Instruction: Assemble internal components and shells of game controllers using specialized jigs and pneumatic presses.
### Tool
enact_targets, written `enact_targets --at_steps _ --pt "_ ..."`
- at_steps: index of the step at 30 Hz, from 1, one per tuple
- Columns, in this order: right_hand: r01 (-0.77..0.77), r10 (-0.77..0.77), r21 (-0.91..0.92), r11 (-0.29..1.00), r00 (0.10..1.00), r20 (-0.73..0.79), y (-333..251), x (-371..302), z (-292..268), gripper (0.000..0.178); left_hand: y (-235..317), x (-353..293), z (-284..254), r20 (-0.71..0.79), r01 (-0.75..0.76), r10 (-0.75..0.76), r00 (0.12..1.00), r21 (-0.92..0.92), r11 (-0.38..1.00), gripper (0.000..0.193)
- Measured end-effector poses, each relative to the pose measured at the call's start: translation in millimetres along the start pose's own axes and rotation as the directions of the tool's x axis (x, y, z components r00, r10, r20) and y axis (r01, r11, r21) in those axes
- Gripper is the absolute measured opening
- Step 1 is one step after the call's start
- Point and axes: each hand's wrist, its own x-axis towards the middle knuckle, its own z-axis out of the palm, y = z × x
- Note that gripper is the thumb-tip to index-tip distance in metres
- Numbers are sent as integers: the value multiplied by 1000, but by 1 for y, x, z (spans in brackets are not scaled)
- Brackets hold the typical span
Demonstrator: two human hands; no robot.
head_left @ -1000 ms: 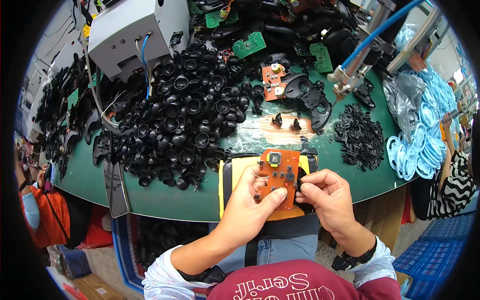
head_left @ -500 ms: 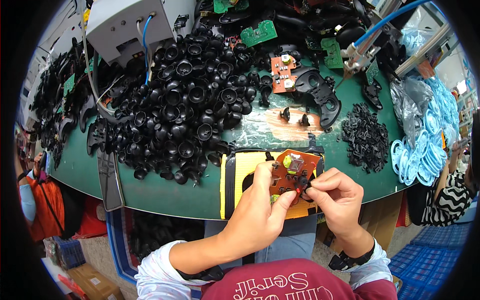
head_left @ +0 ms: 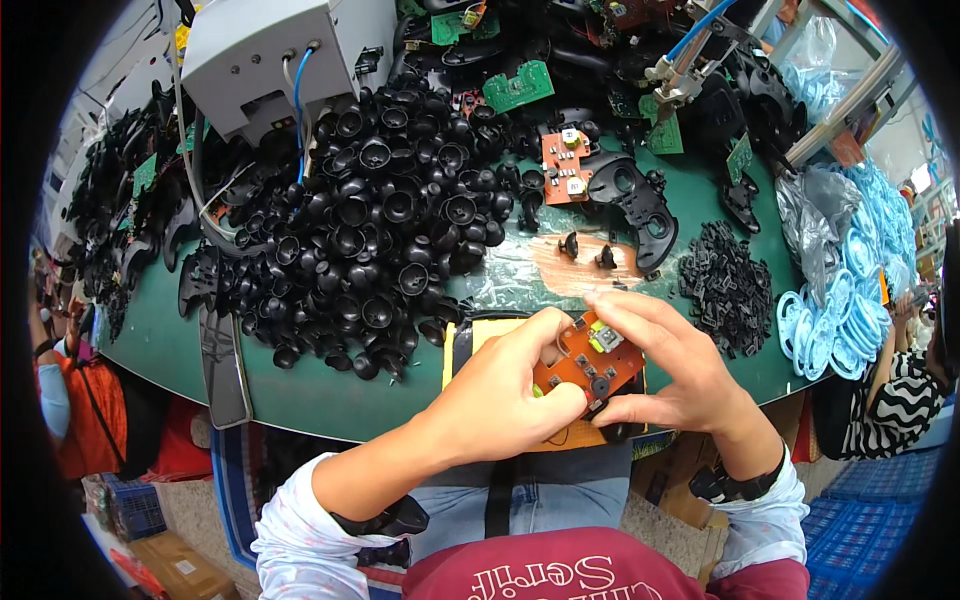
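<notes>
Over the front edge of the table, both hands hold an orange-brown circuit board, tilted. My left hand grips its left side, the thumb pressing on the lower part near a small round black piece. My right hand is around the right side, fingers on the top edge and thumb by the lower right corner. A square metal-and-yellow component sits on the board's upper part. Beneath the hands lies a yellow pad with black tape, mostly covered.
Black thumbstick caps form a large heap at left. Beyond the pad are two loose caps, another orange board and a black controller shell. Small black parts and light-blue rings lie right. A grey machine stands behind.
The board has turned and come slightly lower. My right hand went from pinching at the small black piece to spreading around the board's right side; my left hand keeps its hold.
</notes>
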Motion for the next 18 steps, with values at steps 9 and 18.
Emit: enact_targets --at_steps 9,18 --pt "-287 382 655 698 924 -2 -12 4 11 59 14 -6 -12 -72 -59 72 995 168 984 43" --pt "-193 771 908 370 610 -185 -2 -10 29 26 -16 -13 -39 295 -436 327 898 492 753 66"
